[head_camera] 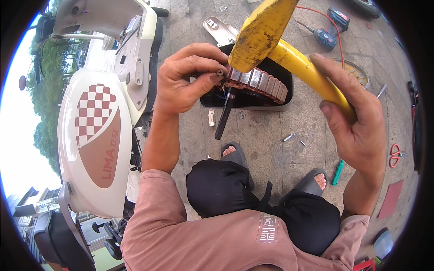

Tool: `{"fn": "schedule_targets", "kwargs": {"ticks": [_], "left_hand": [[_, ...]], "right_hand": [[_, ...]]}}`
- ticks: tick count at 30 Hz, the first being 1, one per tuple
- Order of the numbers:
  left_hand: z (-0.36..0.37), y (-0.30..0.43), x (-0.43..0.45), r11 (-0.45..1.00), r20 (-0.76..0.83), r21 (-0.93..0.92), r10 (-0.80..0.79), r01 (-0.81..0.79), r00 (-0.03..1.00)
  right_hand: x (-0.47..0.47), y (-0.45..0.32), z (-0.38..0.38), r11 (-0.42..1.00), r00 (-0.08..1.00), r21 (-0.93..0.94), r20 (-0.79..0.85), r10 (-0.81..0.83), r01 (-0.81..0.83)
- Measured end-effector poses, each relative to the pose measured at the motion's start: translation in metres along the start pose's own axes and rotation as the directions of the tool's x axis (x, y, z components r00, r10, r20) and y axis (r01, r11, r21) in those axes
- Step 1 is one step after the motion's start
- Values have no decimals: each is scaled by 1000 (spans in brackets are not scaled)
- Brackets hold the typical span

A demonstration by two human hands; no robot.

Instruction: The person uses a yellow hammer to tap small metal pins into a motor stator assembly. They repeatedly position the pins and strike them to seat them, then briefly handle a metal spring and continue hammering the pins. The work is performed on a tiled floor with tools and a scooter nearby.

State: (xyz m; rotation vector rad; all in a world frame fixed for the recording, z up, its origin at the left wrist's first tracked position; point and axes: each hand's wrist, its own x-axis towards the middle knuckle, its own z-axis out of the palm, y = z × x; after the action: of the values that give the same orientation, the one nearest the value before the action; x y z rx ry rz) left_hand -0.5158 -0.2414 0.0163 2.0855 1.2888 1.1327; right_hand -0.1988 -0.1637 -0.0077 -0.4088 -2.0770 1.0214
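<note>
In my right hand is a hammer with a yellow head and a yellow handle. Its scuffed, dirty head hangs above a hub motor stator, close to my left fingers. My left hand pinches a small metal piece with a cross-shaped end, a screw or a bit, at the stator's near left side. The stator, with copper windings around its rim, leans over a black tub. A dark rod sticks out from it towards me. The hammer head hides part of the stator.
A white scooter stands at left. Around the paving lie a cordless impact driver, a red hose, a spring, a green-handled tool, red-handled pliers and a metal bracket.
</note>
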Motion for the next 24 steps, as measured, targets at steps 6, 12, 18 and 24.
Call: {"fn": "schedule_targets", "kwargs": {"ticks": [6, 12, 18, 24], "left_hand": [[0, 1, -1, 999, -11, -15, -30, 29, 999], [-1, 0, -1, 1000, 12, -10, -30, 30, 999], [-1, -1, -2, 999, 6, -33, -35, 35, 999], [2, 1, -4, 994, -22, -81, -70, 68, 997]], "right_hand": [[2, -4, 0, 999, 999, 23, 28, 24, -25], [2, -5, 2, 1000, 1000, 23, 1, -9, 9], [2, -7, -1, 1000, 999, 2, 36, 21, -22], [6, -11, 2, 1000, 1000, 6, 19, 9, -9]]}}
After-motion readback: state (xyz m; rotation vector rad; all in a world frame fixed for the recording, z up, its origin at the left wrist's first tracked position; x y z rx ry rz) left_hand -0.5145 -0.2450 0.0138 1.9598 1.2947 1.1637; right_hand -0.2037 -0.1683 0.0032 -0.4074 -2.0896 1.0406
